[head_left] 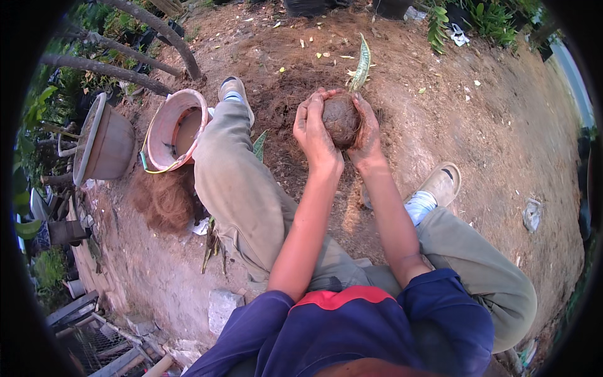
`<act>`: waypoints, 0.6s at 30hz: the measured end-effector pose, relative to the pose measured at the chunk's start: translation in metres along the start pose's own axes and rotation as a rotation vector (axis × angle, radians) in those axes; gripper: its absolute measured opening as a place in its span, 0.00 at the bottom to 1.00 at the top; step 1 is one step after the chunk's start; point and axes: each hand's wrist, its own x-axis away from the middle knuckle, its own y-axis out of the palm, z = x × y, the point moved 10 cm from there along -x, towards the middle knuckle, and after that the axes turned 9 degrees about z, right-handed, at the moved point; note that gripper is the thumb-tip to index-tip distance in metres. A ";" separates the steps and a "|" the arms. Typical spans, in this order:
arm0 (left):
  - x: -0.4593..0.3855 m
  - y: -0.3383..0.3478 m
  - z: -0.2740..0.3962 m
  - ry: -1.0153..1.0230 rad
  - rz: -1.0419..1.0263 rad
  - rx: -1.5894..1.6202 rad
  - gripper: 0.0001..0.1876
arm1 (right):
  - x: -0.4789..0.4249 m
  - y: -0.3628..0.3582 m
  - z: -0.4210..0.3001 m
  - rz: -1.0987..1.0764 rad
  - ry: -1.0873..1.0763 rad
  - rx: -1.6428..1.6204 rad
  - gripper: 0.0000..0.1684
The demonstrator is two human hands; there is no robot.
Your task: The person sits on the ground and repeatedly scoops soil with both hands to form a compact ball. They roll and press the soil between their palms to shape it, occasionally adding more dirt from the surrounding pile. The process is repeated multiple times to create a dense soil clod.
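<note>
A round brown ball of fibrous material (341,119) is held between both my hands, in front of my spread knees. My left hand (316,127) cups its left side, with fingers curled over the top. My right hand (366,128) presses against its right side. Both hands are smeared with dirt. A variegated snake plant leaf (362,63) rises just beyond the ball; whether it is joined to the ball cannot be told. Loose brown fibre (282,103) covers the ground below and left of the hands. Another snake plant leaf (260,146) shows beside my left knee.
A pink bucket (156,136) holding murky water stands left of my left leg, near a heap of brown fibre (162,202). Farther left is a large pot (110,143). Thin trunks (108,75) lean at upper left. A stone block (224,308) lies at lower left.
</note>
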 end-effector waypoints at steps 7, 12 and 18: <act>0.048 0.041 0.049 1.029 -0.238 -0.754 0.12 | -0.012 0.001 0.003 -0.084 0.072 -0.309 0.17; 0.027 0.012 0.059 0.773 -0.040 -0.507 0.08 | -0.001 0.009 0.005 0.108 0.025 0.046 0.13; 0.011 0.010 0.043 -0.048 -0.028 0.131 0.15 | 0.011 0.067 -0.012 -0.190 0.026 -0.001 0.17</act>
